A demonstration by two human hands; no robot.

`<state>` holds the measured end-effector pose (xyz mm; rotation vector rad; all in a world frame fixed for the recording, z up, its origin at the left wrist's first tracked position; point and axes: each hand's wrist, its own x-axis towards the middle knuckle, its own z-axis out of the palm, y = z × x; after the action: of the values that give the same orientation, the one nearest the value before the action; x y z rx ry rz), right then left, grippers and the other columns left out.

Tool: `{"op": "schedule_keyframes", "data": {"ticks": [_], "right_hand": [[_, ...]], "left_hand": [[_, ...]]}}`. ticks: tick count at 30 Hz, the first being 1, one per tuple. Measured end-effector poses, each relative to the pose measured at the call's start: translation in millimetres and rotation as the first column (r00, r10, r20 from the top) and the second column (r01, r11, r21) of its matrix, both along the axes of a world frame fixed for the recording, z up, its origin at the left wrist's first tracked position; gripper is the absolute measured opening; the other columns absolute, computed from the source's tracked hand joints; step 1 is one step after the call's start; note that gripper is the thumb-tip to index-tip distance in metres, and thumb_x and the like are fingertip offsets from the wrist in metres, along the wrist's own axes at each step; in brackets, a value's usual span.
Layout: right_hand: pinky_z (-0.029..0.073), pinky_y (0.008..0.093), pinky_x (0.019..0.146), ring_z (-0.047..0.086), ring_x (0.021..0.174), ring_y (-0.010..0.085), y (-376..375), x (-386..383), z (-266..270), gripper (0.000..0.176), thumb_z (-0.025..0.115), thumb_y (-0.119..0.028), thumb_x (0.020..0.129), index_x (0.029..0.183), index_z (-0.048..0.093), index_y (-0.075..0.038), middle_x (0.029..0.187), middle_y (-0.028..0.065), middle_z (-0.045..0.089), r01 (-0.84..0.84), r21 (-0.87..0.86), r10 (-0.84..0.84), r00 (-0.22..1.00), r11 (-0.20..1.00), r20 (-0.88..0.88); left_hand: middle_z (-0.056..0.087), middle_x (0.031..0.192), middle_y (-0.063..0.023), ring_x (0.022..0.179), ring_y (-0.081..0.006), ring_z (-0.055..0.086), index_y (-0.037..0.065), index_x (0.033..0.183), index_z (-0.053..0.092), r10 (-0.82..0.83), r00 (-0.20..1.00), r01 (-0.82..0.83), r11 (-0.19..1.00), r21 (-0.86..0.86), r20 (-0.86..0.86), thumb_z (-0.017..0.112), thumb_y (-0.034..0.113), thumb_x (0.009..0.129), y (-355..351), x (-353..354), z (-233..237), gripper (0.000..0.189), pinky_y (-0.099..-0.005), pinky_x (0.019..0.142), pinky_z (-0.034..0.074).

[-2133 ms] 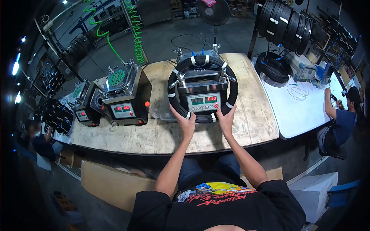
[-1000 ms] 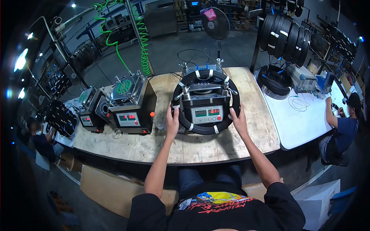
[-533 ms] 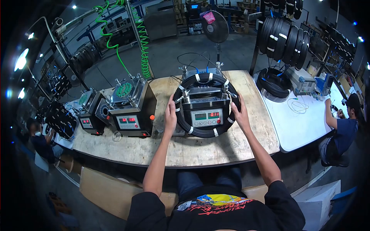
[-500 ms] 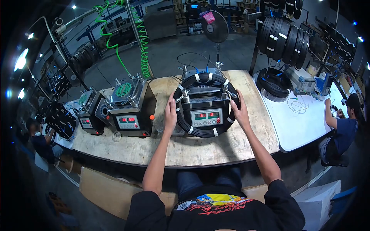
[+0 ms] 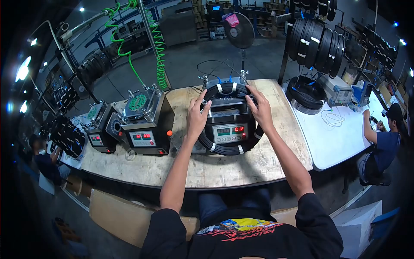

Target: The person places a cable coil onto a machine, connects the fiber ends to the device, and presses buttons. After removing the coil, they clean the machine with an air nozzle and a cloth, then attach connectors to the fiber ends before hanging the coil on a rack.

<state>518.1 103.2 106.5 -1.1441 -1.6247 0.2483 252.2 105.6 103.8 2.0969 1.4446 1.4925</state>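
Note:
A black cable coil (image 5: 241, 149) with white ties rings the middle machine, and the machine's display panel (image 5: 230, 133) shows through its opening. On the machine's left side, my left hand (image 5: 198, 114) reaches over the coil to the clamp there, its fingers apart from the thumb. My right hand (image 5: 261, 108) lies over the coil and the clamp at the right side, fingers spread. What the fingertips touch is partly hidden.
Two similar machines (image 5: 143, 139) stand left on the wooden table (image 5: 189, 172). A white table (image 5: 332, 149) at right bears a coil (image 5: 307, 93) and instruments. Coils hang behind. Co-workers sit far left (image 5: 45, 162) and right (image 5: 381, 146).
Both hands have moved up and inward from the coil's sides to the clamps. The display digits have changed, and the coil has stayed around the machine.

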Motion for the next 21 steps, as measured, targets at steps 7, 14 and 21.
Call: {"op": "schedule_keyframes", "data": {"ticks": [7, 14, 21], "right_hand": [[0.051, 0.0429, 0.102, 0.065, 0.121, 0.0377, 13.3, -3.1, -7.2, 0.043, 0.072, -0.016, 0.096, 0.137, 0.064, -0.008, 0.129, 0.0206, 0.067, 0.111, 0.207, -0.134, 0.986, 0.972, 0.101], [0.052, 0.0465, 0.097, 0.063, 0.117, 0.0381, 16.4, -6.7, 20.9, 0.051, 0.072, -0.029, 0.096, 0.14, 0.06, -0.008, 0.125, 0.0197, 0.066, 0.126, 0.099, -0.154, 0.922, 0.987, 0.355], [0.051, 0.0483, 0.1, 0.061, 0.119, 0.0398, 41.0, -21.2, 39.2, 0.065, 0.068, -0.05, 0.098, 0.145, 0.057, -0.007, 0.13, 0.0188, 0.064, 0.112, -0.004, -0.101, 0.915, 0.994, 0.389]], "left_hand": [[0.062, 0.124, -0.0236, 0.118, -0.041, 0.062, 0.006, 0.143, 0.059, 0.06, 0.996, -0.042, 0.971, 0.236, -0.068, 0.065, 0.019, 0.1, 7.8, 2.1, -4.3, 0.045, -0.0464, 0.102, 0.05], [0.062, 0.126, -0.0229, 0.116, -0.0436, 0.063, 0.002, 0.14, 0.059, -0.006, 0.993, 0.02, 0.992, 0.125, -0.115, 0.069, 0.024, 0.097, 16.6, 6.3, 17.6, 0.05, -0.0497, 0.1, 0.051], [0.063, 0.116, -0.022, 0.109, -0.0408, 0.064, 0.007, 0.147, 0.056, 0.062, 0.982, -0.071, 0.997, -0.043, -0.176, 0.066, 0.045, 0.1, 38.6, 21.4, 44.1, 0.061, -0.0479, 0.093, 0.052]]}}
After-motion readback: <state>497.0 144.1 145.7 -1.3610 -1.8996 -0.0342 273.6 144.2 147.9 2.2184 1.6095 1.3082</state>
